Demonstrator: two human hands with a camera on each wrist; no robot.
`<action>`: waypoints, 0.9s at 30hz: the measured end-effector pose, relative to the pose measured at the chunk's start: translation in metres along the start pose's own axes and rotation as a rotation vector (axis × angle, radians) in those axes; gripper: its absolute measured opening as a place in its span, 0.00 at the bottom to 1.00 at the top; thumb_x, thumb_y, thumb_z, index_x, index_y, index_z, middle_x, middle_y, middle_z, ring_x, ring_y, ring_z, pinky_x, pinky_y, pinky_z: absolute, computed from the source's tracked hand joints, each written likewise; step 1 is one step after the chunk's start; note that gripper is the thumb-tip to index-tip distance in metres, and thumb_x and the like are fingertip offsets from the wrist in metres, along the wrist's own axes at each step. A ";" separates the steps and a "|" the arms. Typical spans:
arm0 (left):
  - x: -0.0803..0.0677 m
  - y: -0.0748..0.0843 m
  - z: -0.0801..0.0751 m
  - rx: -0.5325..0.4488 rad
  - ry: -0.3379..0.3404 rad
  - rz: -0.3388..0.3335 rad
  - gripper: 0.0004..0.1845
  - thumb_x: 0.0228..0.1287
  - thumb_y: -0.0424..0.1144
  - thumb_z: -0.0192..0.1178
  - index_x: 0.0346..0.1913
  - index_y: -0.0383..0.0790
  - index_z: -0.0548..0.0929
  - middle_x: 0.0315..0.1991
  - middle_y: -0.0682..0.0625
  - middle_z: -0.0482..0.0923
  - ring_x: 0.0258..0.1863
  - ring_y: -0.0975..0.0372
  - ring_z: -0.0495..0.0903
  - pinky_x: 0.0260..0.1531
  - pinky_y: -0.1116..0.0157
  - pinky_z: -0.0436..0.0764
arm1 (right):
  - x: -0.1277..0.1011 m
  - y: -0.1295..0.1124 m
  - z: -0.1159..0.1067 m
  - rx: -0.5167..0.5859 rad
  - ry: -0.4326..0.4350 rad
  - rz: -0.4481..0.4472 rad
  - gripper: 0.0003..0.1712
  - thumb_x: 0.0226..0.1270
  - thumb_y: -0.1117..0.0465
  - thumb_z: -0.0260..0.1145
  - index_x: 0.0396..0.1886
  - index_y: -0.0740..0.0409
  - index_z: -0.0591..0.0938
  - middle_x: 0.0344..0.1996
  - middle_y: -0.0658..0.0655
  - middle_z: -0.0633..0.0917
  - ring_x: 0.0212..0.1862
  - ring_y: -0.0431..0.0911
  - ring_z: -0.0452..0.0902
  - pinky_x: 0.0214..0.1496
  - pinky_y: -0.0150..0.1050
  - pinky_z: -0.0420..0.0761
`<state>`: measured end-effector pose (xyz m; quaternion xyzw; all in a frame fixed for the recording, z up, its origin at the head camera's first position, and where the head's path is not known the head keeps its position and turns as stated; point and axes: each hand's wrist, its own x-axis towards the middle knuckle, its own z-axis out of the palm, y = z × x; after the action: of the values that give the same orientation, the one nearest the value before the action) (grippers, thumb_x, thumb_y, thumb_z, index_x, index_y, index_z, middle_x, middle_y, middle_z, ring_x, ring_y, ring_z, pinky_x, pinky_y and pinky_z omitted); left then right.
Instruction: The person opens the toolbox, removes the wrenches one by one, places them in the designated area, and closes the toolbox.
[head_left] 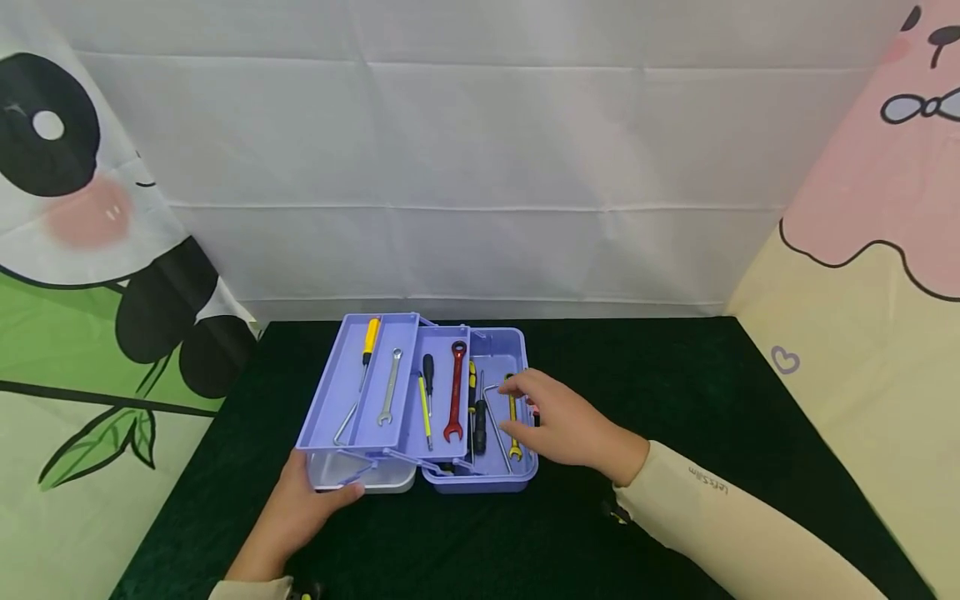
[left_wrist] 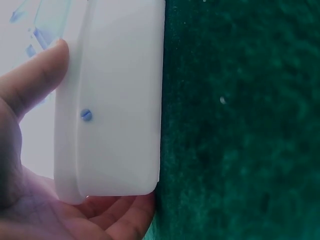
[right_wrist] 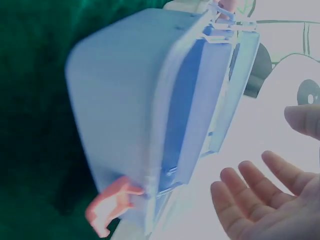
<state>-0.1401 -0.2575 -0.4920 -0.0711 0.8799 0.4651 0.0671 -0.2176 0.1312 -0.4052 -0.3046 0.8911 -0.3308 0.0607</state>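
Observation:
A lavender toolbox [head_left: 480, 486] stands with its two trays folded out to the left. My left hand [head_left: 296, 508] grips the near left corner of its translucent lid [head_left: 390, 479], thumb over the rim and fingers around the side in the left wrist view. My right hand [head_left: 566, 417] hovers over the right compartment, fingers spread and holding nothing in the right wrist view. Below its fingertips lie a yellow wrench [head_left: 513, 429] and a bent silver rod [head_left: 493, 423]. A black-handled screwdriver [head_left: 480, 429] lies beside them.
In the trays lie a yellow-handled screwdriver [head_left: 371, 335], a silver wrench [head_left: 391, 387], a red wrench [head_left: 455, 400] and a thin yellow screwdriver [head_left: 424, 408]. An orange-red latch [right_wrist: 110, 205] sticks out from the box. Dark green cloth [head_left: 637, 358] covers the table.

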 end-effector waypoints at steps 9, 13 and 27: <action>0.001 -0.001 0.001 0.015 0.001 -0.039 0.69 0.55 0.53 0.79 0.83 0.41 0.36 0.79 0.29 0.45 0.74 0.34 0.56 0.69 0.31 0.55 | 0.050 -0.030 0.001 -0.099 -0.021 -0.168 0.23 0.76 0.49 0.66 0.65 0.50 0.78 0.59 0.49 0.79 0.60 0.41 0.75 0.66 0.40 0.76; 0.002 -0.002 0.001 0.015 0.001 -0.044 0.69 0.55 0.54 0.79 0.83 0.40 0.36 0.79 0.28 0.46 0.73 0.33 0.57 0.69 0.32 0.56 | 0.070 -0.043 0.004 -0.134 -0.022 -0.210 0.23 0.77 0.50 0.65 0.65 0.52 0.79 0.61 0.50 0.79 0.61 0.43 0.75 0.68 0.41 0.75; 0.001 -0.002 0.000 0.015 0.008 -0.016 0.69 0.55 0.53 0.78 0.83 0.40 0.36 0.79 0.28 0.46 0.72 0.33 0.58 0.68 0.32 0.58 | 0.123 -0.080 0.022 -0.357 -0.117 -0.291 0.23 0.76 0.51 0.65 0.66 0.51 0.80 0.62 0.48 0.78 0.63 0.41 0.72 0.71 0.38 0.71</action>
<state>-0.1406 -0.2583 -0.4941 -0.0793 0.8829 0.4577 0.0678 -0.2699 -0.0010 -0.3607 -0.4545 0.8771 -0.1550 0.0092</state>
